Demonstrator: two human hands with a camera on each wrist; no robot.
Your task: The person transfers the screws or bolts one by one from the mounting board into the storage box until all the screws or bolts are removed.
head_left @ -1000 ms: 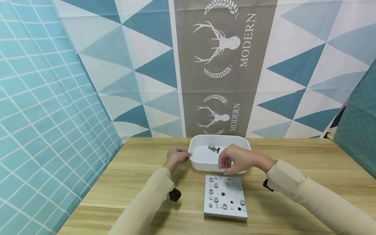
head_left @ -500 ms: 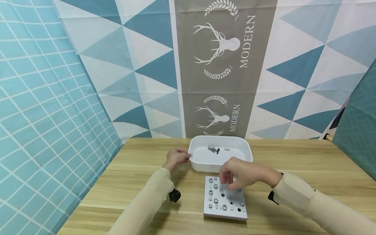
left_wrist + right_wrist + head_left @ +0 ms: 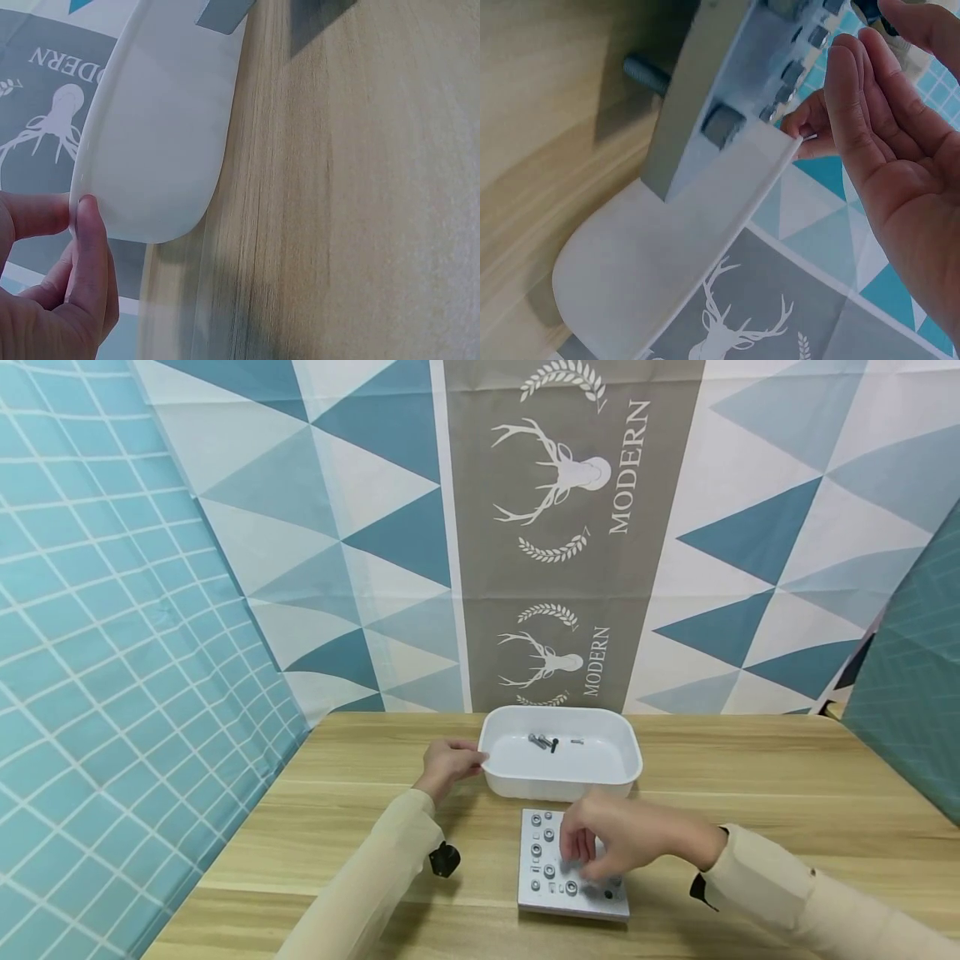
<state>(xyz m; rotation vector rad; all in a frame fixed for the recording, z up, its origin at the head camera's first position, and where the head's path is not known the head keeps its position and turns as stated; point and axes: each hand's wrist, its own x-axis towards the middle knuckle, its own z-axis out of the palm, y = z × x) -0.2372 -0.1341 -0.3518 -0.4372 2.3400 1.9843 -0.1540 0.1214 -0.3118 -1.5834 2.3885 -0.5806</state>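
Note:
My left hand [image 3: 450, 762] pinches the left rim of a white tray [image 3: 489, 781], thumb and fingers meeting at the edge in the left wrist view. Inside lie several small bolts [image 3: 538, 741], one of them black. In front of the tray sits a silver metal block [image 3: 528, 893] with socket-head bolts and several holes. Blurred, my right hand [image 3: 615, 831] is over the block's right half and covers part of it. Its fingers bend in the right wrist view, thumb apart from the visible fingertips [image 3: 844, 56]; whether it holds something small cannot be seen.
A wooden table [image 3: 360, 893] carries the block and tray. Patterned cloth [image 3: 390, 527] hangs behind, and blue checked cloth [image 3: 112, 693] on the left. A bolt shank [image 3: 646, 73] sticks out beneath the block. Black wrist cameras hang under both sleeves.
My right hand has moved from above the tray toward me, over the block, uncovering a small silver bolt in the tray. The left hand keeps its grip on the tray rim.

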